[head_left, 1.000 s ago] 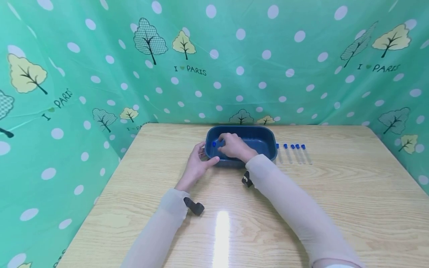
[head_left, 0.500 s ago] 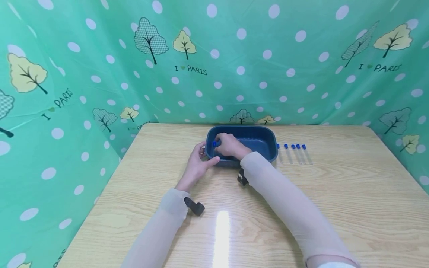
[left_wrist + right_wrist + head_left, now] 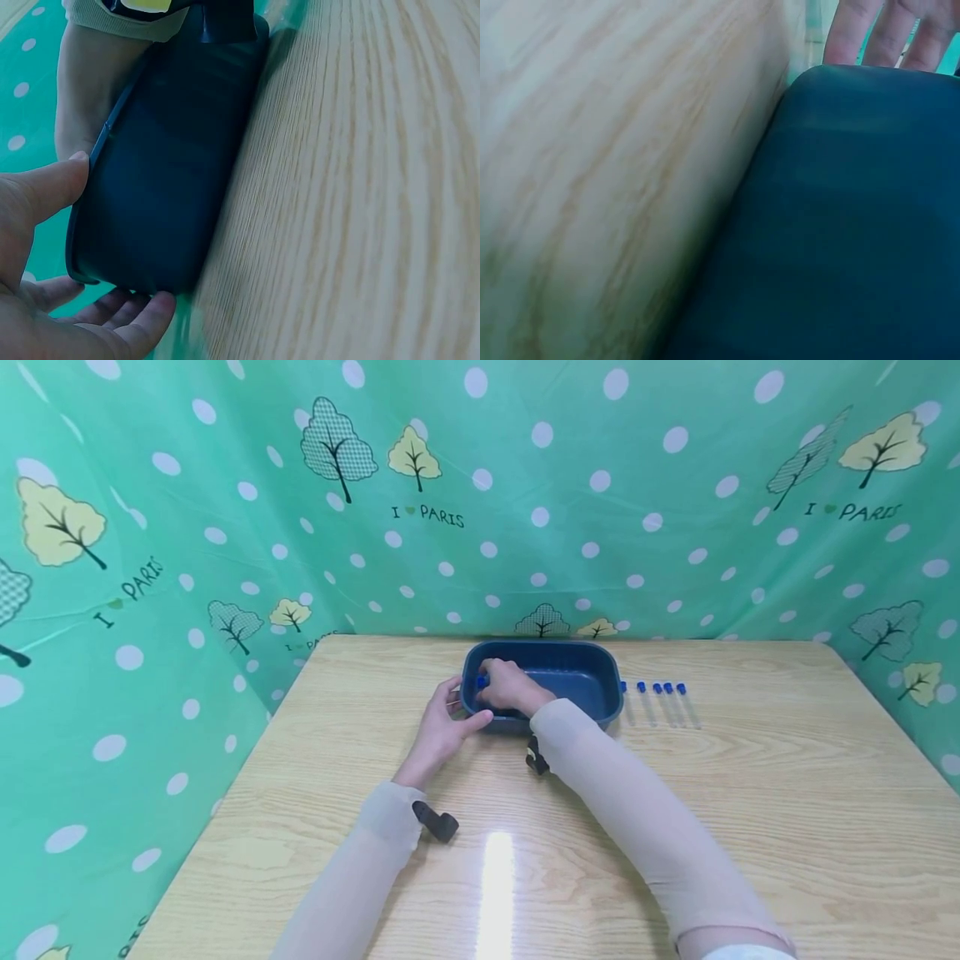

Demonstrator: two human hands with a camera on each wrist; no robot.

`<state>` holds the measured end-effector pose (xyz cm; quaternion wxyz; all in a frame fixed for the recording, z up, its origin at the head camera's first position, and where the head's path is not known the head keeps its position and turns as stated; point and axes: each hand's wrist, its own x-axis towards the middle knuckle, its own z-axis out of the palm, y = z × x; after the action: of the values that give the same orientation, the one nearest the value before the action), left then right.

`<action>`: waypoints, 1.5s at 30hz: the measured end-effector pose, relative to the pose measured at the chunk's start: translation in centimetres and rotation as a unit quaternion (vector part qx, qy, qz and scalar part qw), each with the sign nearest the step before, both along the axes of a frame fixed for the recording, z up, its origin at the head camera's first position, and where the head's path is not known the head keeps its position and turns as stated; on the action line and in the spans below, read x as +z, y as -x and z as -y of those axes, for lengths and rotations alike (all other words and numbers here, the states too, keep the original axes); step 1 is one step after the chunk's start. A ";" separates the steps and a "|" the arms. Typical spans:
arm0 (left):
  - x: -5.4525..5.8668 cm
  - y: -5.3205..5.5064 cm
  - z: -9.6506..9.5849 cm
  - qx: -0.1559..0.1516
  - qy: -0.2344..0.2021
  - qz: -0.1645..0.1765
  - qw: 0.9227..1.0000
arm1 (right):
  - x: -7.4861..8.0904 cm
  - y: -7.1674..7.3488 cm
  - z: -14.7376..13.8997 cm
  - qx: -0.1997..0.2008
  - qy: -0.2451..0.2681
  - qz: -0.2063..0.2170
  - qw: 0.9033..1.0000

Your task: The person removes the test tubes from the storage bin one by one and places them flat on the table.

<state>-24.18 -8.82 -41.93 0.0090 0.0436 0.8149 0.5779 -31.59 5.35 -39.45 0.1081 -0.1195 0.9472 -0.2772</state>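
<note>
A dark blue plastic tub stands near the back of the wooden table. My left hand holds its near left corner, thumb at the front rim and fingers against the end wall; the left wrist view shows this thumb and the fingers from outside. My right hand reaches inside the tub at the left end. Its thumb and index finger pinch beside the blue cap of a tube, whose body is hidden. In the right wrist view the tub's outer wall blocks the right hand.
Several clear test tubes with blue caps lie side by side on the table, just right of the tub. A green dotted curtain hangs behind the table and along its left side.
My right hand has moved left inside the tub, and its fingers have closed in on the blue cap. The left hand has kept its place at the corner.
</note>
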 end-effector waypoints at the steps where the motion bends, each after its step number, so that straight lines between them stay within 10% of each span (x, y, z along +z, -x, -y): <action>1: 0.0 0.0 0.0 0.000 -0.001 -0.001 1.000 | -0.1 0.0 0.0 -0.001 0.000 0.002 1.000; 45: 0.2 -0.2 0.0 -0.005 -0.012 -0.004 1.000 | -0.7 0.2 0.0 0.023 -0.021 0.014 0.999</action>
<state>-23.95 -8.79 -41.72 0.0080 0.0495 0.8076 0.5876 -31.78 5.37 -40.12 0.1302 -0.1346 0.9481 -0.2568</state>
